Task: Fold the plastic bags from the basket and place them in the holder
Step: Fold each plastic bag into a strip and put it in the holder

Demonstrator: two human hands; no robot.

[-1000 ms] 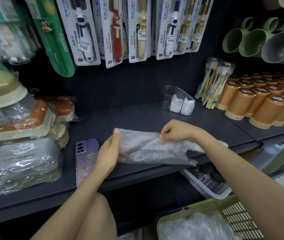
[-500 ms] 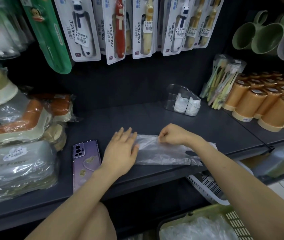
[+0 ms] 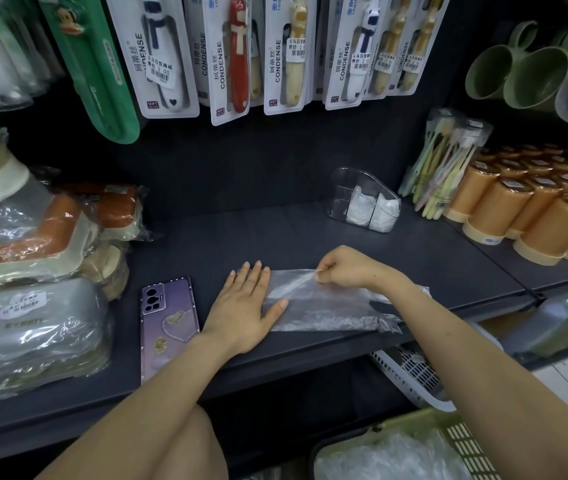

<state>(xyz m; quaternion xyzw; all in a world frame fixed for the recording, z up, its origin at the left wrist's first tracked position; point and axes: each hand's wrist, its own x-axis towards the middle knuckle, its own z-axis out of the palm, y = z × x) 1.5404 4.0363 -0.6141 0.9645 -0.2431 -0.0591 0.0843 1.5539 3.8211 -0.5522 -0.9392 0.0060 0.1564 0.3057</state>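
A clear plastic bag (image 3: 324,306) lies flat on the dark shelf (image 3: 241,237), folded into a long strip. My left hand (image 3: 244,303) presses its left end down with straight fingers. My right hand (image 3: 345,268) pinches the bag's upper edge near the middle. The clear holder (image 3: 345,181) stands at the back of the shelf with two folded white bags in it. The green basket (image 3: 462,441) at the bottom right holds more crumpled bags (image 3: 379,459).
A purple phone (image 3: 168,317) lies just left of my left hand. Wrapped trays (image 3: 33,306) are stacked at the left. Orange cups (image 3: 535,209) and bundled toothbrushes (image 3: 445,164) fill the right. Packaged toothbrushes (image 3: 234,53) hang above. A white basket (image 3: 414,379) sits below the shelf.
My left hand turned from upright on its edge to lying flat on the bag's left end. The bag went from a lifted flap to a flat strip. My right hand kept its pinch.
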